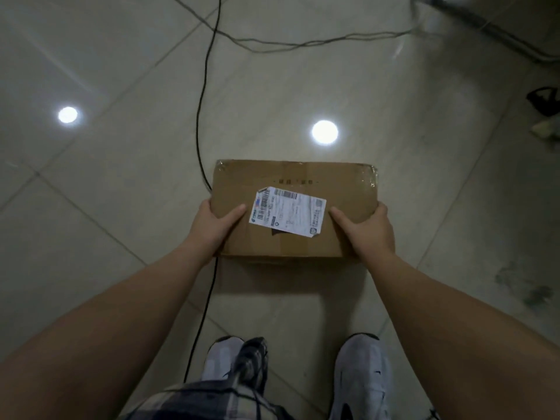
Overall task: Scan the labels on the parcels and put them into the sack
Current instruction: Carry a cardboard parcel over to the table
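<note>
Over tiled floor (121, 213), labelled cardboard parcel (345, 186)

Open floor (106, 207) left and ahead — crossed lengthwise by a black cable (198, 116), with a grey cable (303, 44) lying farther off.

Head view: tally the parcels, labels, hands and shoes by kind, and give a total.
Brown cardboard parcel: 1
White paper shipping label: 1
Bare hands gripping the parcel: 2 (left hand, right hand)
Grey sneakers: 2 (left sneaker, right sneaker)
Total: 6
</note>
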Tool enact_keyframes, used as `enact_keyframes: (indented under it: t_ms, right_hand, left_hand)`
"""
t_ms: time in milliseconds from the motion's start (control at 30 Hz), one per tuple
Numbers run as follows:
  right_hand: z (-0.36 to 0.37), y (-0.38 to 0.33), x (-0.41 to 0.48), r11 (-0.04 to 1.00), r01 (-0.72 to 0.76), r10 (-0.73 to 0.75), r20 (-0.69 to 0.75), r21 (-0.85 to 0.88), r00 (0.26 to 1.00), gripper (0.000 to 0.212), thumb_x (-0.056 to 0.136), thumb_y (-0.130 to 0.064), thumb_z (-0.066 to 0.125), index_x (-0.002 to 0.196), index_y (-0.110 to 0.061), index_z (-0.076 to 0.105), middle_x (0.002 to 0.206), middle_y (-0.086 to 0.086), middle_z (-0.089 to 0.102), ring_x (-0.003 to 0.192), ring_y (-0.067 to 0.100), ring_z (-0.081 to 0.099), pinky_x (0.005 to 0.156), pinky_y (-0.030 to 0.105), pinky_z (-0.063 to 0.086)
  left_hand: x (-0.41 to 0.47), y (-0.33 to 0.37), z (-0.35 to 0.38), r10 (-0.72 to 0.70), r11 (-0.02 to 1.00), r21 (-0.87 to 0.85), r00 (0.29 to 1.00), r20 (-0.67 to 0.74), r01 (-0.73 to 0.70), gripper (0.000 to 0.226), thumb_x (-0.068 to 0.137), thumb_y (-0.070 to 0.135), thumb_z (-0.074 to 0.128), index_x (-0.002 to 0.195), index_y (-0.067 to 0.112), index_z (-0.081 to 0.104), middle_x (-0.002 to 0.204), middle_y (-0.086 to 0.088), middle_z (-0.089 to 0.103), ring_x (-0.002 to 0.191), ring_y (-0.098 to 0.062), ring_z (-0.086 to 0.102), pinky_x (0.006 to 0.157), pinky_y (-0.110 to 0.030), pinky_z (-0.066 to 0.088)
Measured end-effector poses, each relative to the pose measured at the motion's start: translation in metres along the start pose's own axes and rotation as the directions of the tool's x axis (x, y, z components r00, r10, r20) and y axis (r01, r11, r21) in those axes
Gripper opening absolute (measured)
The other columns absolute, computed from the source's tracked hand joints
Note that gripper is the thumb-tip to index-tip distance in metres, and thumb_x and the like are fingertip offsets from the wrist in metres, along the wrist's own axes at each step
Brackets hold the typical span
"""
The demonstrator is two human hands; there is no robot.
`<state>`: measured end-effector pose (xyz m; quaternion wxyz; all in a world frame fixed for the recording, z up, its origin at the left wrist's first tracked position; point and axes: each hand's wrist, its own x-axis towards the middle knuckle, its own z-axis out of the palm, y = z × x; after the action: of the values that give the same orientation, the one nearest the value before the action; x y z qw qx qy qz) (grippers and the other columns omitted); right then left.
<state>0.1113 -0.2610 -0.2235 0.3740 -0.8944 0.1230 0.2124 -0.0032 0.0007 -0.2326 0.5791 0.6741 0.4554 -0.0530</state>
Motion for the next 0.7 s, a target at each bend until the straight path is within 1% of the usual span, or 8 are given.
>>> enact_keyframes:
  t_ms: [67,133,300,400,467,533,633,700]
  right_hand:
    - [0.009,-0.017,0.003,0.999,0.013,-0.014,0.030,0.046,0.999,0.100,0.063,-0.063,0.079,0.139,-0.016,0.035,0.134,0.005,0.055,0.120,0.027,0.055,0.095,0.038,0.046]
    - [0.014,-0.035,0.006,0.996,0.035,-0.038,0.039,0.077,0.998,0.101,0.063,-0.062,0.080,0.140,-0.016,0.034,0.135,0.005,0.054,0.120,0.027,0.055,0.095,0.038,0.046]
    - [-0.010,-0.090,-0.005,0.994,0.088,-0.092,0.052,0.064,0.994,0.102,0.062,-0.063,0.079,0.140,-0.017,0.033,0.135,0.005,0.053,0.119,0.026,0.055,0.095,0.038,0.046]
    - [-0.048,-0.129,-0.028,0.994,0.102,-0.105,0.067,0.040,0.992,0.101,0.062,-0.064,0.078,0.139,-0.017,0.034,0.134,0.005,0.054,0.118,0.026,0.055,0.094,0.037,0.046]
    - [-0.078,-0.158,-0.050,0.994,0.108,-0.110,0.069,0.034,0.992,0.099,0.062,-0.064,0.078,0.138,-0.016,0.036,0.133,0.004,0.054,0.118,0.025,0.055,0.089,0.032,0.044]
    - [-0.113,-0.189,-0.078,0.994,0.108,-0.110,0.072,0.033,0.991,0.096,0.064,-0.063,0.078,0.136,-0.015,0.037,0.132,0.004,0.055,0.117,0.024,0.056,0.087,0.029,0.042]
    - [-0.171,-0.243,-0.124,0.995,0.098,-0.101,0.087,0.033,0.991,0.095,0.064,-0.063,0.078,0.134,-0.012,0.040,0.131,0.004,0.056,0.116,0.023,0.056,0.087,0.028,0.043]
    - [-0.211,-0.281,-0.156,0.995,0.096,-0.099,0.090,0.041,0.991,0.094,0.063,-0.063,0.079,0.133,-0.011,0.042,0.130,0.004,0.057,0.116,0.023,0.057,0.086,0.028,0.042]
  left_hand:
    - [0.004,0.013,-0.013,0.021,1.000,0.000,0.999,-0.032,-0.021,0.073,0.075,0.046,0.076,0.132,0.013,0.044,0.116,-0.001,0.059,0.089,-0.007,0.059,0.064,-0.024,0.049]
    - [0.005,0.029,-0.025,0.050,0.999,0.006,0.995,-0.087,-0.050,0.067,0.076,0.045,0.076,0.128,0.013,0.048,0.114,-0.001,0.060,0.087,-0.008,0.060,0.066,-0.024,0.049]
    - [-0.023,0.076,-0.050,0.038,0.998,-0.047,0.989,-0.140,-0.045,0.064,0.078,0.040,0.076,0.128,0.009,0.051,0.118,-0.004,0.063,0.102,-0.018,0.063,0.088,-0.038,0.054]
    - [-0.061,0.119,-0.069,0.031,0.997,-0.070,0.988,-0.153,-0.042,0.061,0.079,0.037,0.076,0.127,0.009,0.053,0.119,-0.003,0.063,0.105,-0.018,0.063,0.093,-0.039,0.052]
    - [-0.091,0.153,-0.084,0.031,0.997,-0.059,0.985,-0.170,-0.042,0.064,0.079,0.038,0.076,0.129,0.008,0.051,0.117,-0.002,0.063,0.102,-0.016,0.062,0.091,-0.035,0.052]
    - [-0.125,0.192,-0.101,0.026,0.997,-0.061,0.983,-0.182,-0.037,0.066,0.078,0.039,0.077,0.129,0.008,0.049,0.110,0.003,0.060,0.094,-0.010,0.061,0.081,-0.028,0.052]
    - [-0.182,0.253,-0.131,0.022,0.997,-0.065,0.985,-0.173,-0.033,0.066,0.077,0.041,0.077,0.128,0.012,0.047,0.104,0.009,0.057,0.091,-0.003,0.059,0.070,-0.019,0.050]
    - [-0.222,0.295,-0.152,0.032,0.997,-0.064,0.983,-0.181,-0.045,0.066,0.078,0.041,0.077,0.129,0.012,0.047,0.107,0.008,0.058,0.091,-0.002,0.058,0.066,-0.014,0.048]
